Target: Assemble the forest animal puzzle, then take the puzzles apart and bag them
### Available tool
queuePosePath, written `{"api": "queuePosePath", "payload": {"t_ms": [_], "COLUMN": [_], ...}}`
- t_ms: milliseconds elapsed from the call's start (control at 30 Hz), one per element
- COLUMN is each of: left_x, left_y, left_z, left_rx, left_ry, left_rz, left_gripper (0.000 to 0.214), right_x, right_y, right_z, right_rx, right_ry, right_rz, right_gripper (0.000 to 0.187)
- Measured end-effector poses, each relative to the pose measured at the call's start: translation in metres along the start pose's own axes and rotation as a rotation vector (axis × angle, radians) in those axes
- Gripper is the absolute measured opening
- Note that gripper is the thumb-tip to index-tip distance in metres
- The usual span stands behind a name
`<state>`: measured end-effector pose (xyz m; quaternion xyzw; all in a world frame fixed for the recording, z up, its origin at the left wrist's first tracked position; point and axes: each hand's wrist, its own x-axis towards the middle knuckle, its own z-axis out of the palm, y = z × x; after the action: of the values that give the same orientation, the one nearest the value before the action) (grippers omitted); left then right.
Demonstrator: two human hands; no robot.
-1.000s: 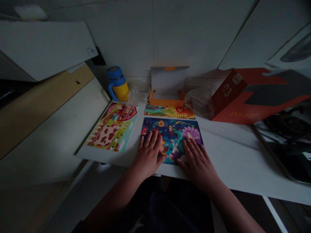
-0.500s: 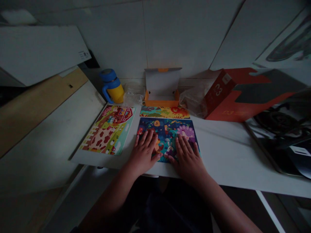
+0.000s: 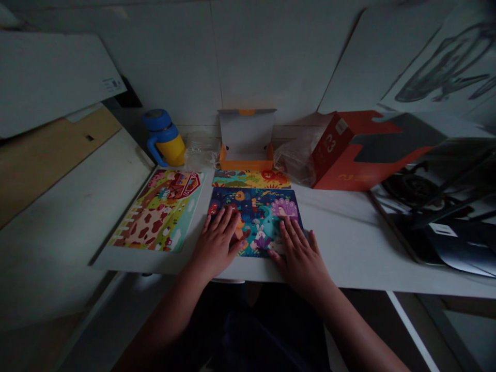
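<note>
Head view, two hands [image 3: 215,245] [image 3: 300,258], one puzzle [image 3: 256,206]

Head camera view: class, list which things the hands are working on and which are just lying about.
Working on: left hand, right hand, peacock-and-rabbit jigsaw puzzle.
Lying about: farm puzzle, lion puzzle strip, blue-and-yellow flask, orange box, plastic bag, red carton.

A white "3" stands on the end of a red-orange carton [image 3: 330,143] at upper right, beside a small white sticker [image 3: 341,126]. Gold lettering on the carton's long face [image 3: 346,177] is too dim to read. At upper left, a white panel [image 3: 58,67] bears a small barcoded label [image 3: 112,84]. Tiny marks on the farm puzzle [image 3: 155,217] appear to be lettering, but cannot be made out.
</note>
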<state>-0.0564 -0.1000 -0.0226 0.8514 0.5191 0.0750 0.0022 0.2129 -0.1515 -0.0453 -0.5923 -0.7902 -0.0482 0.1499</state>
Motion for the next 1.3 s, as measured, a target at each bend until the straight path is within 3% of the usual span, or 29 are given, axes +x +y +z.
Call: {"api": "queuePosePath", "payload": {"t_ms": [467,633,767,833,900,1067,1200,1300], "left_x": [0.001,-0.007,-0.059,-0.097,-0.133,-0.194,-0.220,-0.228], "left_y": [0.003,0.007,0.020,0.023,0.019,-0.020,-0.046,-0.052], "left_z": [0.002,-0.007,-0.014,-0.002,0.021,0.080,0.089,0.092], "left_rx": [-0.009,-0.073,-0.171,-0.214,-0.214,-0.121,-0.098,-0.096], "left_ry": [0.044,0.178,0.328,0.297,0.233,0.006,-0.155,-0.184], "left_rz": [0.000,0.039,0.285,0.471,0.577,0.505,0.515,0.475], "left_gripper": [0.072,0.060,0.052,0.046,0.035,0.043,0.058,0.070], "right_x": [0.009,0.001,-0.046,-0.079,-0.112,-0.176,-0.214,-0.228], "right_y": [-0.008,-0.009,-0.012,-0.011,-0.004,0.032,0.050,0.053], "right_z": [-0.002,-0.013,-0.029,-0.028,-0.016,0.039,0.072,0.085], "right_rx": [0.058,0.062,0.147,0.173,0.205,0.103,0.187,0.261], "right_ry": [-0.037,0.119,0.190,0.154,0.074,-0.095,-0.265,-0.331], "right_rz": [0.111,0.068,-0.263,-0.412,-0.550,-0.492,-0.463,-0.440], "right_gripper": [0.070,0.062,0.037,0.030,0.024,0.032,0.049,0.056]}}
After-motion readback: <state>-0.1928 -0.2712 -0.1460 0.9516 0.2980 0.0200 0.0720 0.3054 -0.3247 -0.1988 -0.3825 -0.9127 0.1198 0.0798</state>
